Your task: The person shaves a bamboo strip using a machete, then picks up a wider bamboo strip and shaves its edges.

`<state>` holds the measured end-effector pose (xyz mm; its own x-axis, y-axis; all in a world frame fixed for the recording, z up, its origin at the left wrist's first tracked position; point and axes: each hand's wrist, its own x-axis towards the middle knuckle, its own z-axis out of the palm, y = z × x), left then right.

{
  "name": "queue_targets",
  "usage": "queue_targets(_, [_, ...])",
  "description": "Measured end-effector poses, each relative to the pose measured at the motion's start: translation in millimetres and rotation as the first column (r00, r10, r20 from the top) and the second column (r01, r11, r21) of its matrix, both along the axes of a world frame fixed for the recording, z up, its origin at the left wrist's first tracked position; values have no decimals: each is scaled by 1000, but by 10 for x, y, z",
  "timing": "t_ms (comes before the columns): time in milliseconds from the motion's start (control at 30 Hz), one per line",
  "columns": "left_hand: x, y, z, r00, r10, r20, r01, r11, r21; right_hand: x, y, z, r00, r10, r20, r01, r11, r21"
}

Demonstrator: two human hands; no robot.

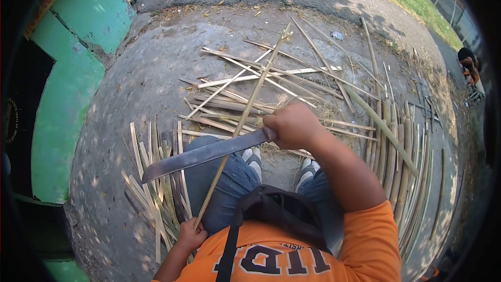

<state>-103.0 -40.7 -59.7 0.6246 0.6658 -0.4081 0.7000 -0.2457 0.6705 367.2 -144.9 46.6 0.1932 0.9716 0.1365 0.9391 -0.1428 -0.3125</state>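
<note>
Right grip (293, 128) clasps the machete (209, 154), blade pointing near-left; left grip (192, 236) clasps the bamboo strip (253, 99), slanting far-right.

An orange short-sleeved shirt (368, 237) bears large dark lettering (263, 260), worn with blue jeans (235, 175), grey-and-white shoes (253, 161) and a black bag (279, 211) with a black strap (229, 253).

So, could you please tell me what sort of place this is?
Probably an outdoor yard beside a building: a green wall stands at the left, grass shows in the distance, and long poles lie on sunlit, hard-looking ground.
</note>
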Motion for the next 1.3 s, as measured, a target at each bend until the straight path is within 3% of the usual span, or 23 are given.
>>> queue_targets(67, [44, -31, 61, 1000, 20, 6, -20, 1000, -2, 230, 15, -37, 988, -151, -39, 149, 987, -55])
queue_targets(233, [103, -49, 218, 999, -5, -45, 8, 997, 73, 720, -87, -33, 845, -504, -178, 521, 851, 62])
queue_targets(333, [98, -60, 171, 1000, -1, -17, 3, 996, 87, 595, -171, 54, 865, -481, -141, 496, 863, 97])
queue_targets(433, [48, -44, 52, 1000, -7, 15, 6, 998, 62, 285, -214, 220, 933, -314, -179, 315, 949, -19])
queue_targets(567, [133, -71, 173, 999, -31, 14, 29, 995, 93, 22, -146, 218, 998, -28, -63, 14, 979, -204])
queue_targets(700, [67, -51, 83, 1000, -9, 9, 9, 998, 55, 326, -86, -42, 995, -38, -90, 31, 996, -85])
queue_targets(800, [52, -38, 52, 1000, 5, 6, -5, 999, 37, 724, -57, -209, 950, -282, -133, 297, 949, 109])
queue_targets(900, [72, -30, 142, 1000, -7, -25, 8, 999, 37, 840, -34, -223, 804, -460, -378, 543, 826, 149])
queue_targets(1000, [56, -11, 89, 1000, -4, -4, 4, 1000, 14, 723, -40, -180, 826, -406, -390, 508, 837, 204])
queue_targets(1100, [41, 3, 14, 1000, 0, 19, 1, 1000, -14, 618, -41, -166, 916, -258, -308, 343, 900, 268])
queue_targets(1233, [47, 0, 49, 1000, 10, 20, -9, 999, -46, 474, -16, -139, 995, -84, 53, 69, 970, 232])
queue_targets(1300, [51, 17, 58, 999, 11, 33, -9, 999, -41, 478, -6, -69, 994, -99, 46, 89, 977, 195])
